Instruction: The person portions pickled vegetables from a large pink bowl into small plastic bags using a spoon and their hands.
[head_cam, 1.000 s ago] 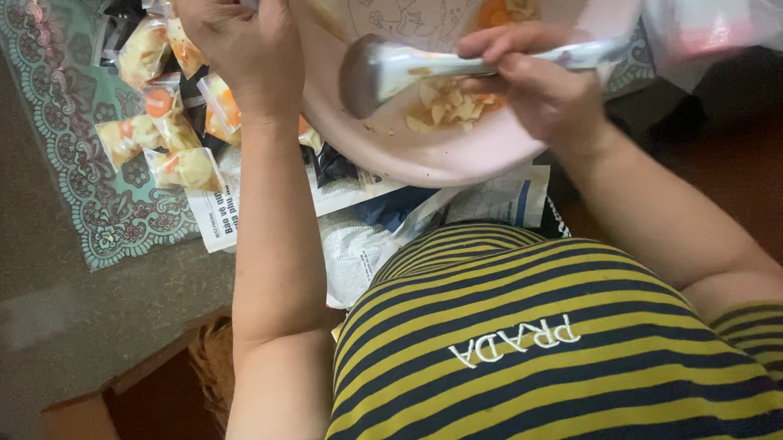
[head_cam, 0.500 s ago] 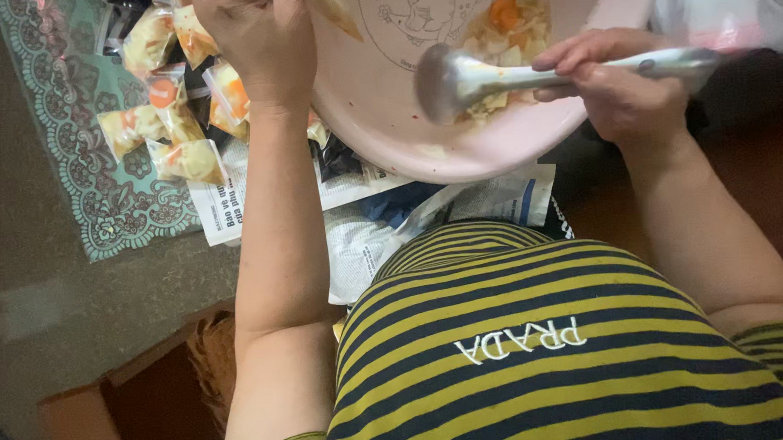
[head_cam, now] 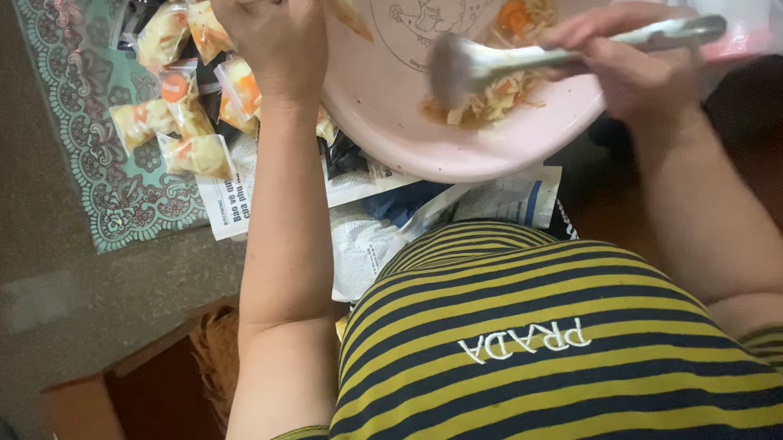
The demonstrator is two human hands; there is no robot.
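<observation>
A pale pink plastic basin [head_cam: 388, 116] sits tilted at the top centre, with shredded vegetables and an orange carrot slice [head_cam: 507, 60] in it. My right hand [head_cam: 638, 68] grips the handle of a metal ladle [head_cam: 490, 65], whose bowl rests over the vegetables. My left hand [head_cam: 268, 38] is closed at the basin's left rim, holding what looks like a small clear bag of filling [head_cam: 345, 9], partly cut off by the top edge.
Several small clear bags of vegetables [head_cam: 188, 106] lie on a teal patterned mat [head_cam: 95, 170] at upper left. Newspaper sheets [head_cam: 383, 229] are spread under the basin. A brown wooden edge [head_cam: 94, 404] is at lower left, on a grey floor.
The ladle has moved right and deeper into the basin over the vegetables. My left hand stays at the basin's left rim. The camera view has shifted slightly.
</observation>
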